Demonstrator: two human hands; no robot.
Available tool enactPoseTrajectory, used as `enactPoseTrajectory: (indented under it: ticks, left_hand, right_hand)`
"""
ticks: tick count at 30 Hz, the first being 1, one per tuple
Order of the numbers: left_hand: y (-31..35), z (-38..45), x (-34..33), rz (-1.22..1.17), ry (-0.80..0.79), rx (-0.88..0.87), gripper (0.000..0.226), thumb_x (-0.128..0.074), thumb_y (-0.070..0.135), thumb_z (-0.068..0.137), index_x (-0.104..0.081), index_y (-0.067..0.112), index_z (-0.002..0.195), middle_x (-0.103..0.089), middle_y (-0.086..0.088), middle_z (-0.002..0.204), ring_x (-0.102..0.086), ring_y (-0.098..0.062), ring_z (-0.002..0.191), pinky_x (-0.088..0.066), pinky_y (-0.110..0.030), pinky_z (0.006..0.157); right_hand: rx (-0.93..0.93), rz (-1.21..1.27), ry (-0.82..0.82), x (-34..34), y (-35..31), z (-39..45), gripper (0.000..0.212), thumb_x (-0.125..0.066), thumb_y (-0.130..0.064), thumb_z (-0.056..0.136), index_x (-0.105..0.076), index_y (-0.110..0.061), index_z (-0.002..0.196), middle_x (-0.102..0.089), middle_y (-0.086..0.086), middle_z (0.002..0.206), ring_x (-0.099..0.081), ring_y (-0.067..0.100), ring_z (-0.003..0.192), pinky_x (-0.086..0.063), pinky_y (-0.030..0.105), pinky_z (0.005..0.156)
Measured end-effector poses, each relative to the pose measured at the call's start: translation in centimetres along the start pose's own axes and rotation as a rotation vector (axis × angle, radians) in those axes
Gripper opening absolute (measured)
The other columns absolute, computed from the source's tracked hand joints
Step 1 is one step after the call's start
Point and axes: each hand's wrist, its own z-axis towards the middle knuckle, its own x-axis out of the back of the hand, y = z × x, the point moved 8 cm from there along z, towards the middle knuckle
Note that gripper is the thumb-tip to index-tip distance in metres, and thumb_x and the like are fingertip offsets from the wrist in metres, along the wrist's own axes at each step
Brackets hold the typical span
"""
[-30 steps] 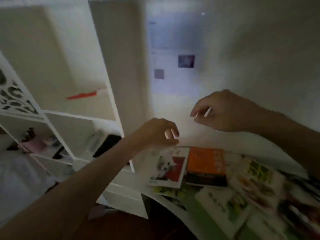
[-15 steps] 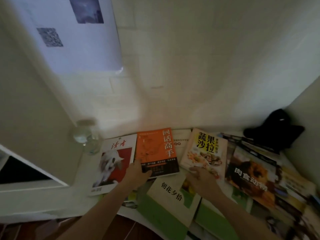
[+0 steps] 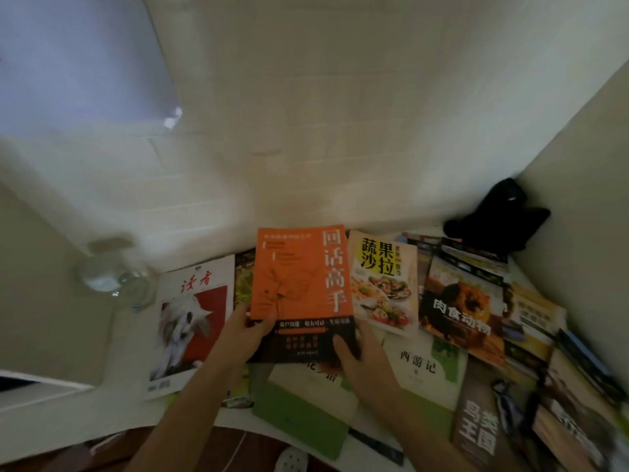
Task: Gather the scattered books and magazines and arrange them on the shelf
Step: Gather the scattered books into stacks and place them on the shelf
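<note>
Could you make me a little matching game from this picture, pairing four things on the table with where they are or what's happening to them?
Things:
1. orange book
2. dog-cover magazine
3. glass jar
4. black plush toy

Places or states:
A. in the far right corner by the wall
B. held by both hands, left hand and right hand
C. flat on the table, left of the held book
D. standing at the table's left end

Pairs: 1-B, 2-C, 3-D, 4-A

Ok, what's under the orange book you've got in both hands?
Under the orange book, a green-and-white book shows below its lower edge, and a dark cover with green at its left edge. Whatever lies directly beneath its middle is covered. The left hand and right hand grip it.
</note>
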Motion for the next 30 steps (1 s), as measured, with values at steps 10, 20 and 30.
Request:
enactPoseTrajectory:
  ticks: [10,20,30]
  left_hand:
    - [-7.1,-3.6,-3.7,0.628,-0.067,-0.024,0.050,-0.063,0.032,0.089,-0.039,0.020,0.131,-0.056,-0.002,0.120,-0.057,-0.021,0.110,-0.047,-0.038,0.094]
    - [-6.0,-5.0,-5.3,0.470,-0.214,0.061,0.039,-0.064,0.057,0.079,-0.047,0.046,0.112,-0.062,0.014,0.115,-0.061,-0.013,0.107,-0.050,-0.041,0.098]
    - [-5.3,-6.7,-4.8,0.236,-0.188,-0.024,0.039,-0.068,0.028,0.085,-0.047,0.044,0.113,-0.063,0.015,0.110,-0.062,-0.013,0.105,-0.052,-0.028,0.081]
  right_hand:
    - [-0.313,-0.263,0.077,-1.2,16.0,-7.5,0.062,-0.057,-0.044,0.088,-0.031,-0.021,0.140,-0.039,0.000,0.140,-0.044,0.016,0.128,-0.037,0.024,0.107]
    - [-0.332,0.012,0.179,-1.6,15.2,-6.7,0.065,-0.078,-0.041,0.073,-0.042,-0.024,0.124,-0.048,-0.001,0.127,-0.049,0.019,0.120,-0.043,0.037,0.105]
    - [-0.309,0.037,0.123,-1.0,12.3,-8.2,0.057,-0.075,-0.033,0.081,-0.036,-0.020,0.120,-0.050,-0.009,0.112,-0.054,0.012,0.109,-0.046,0.025,0.095]
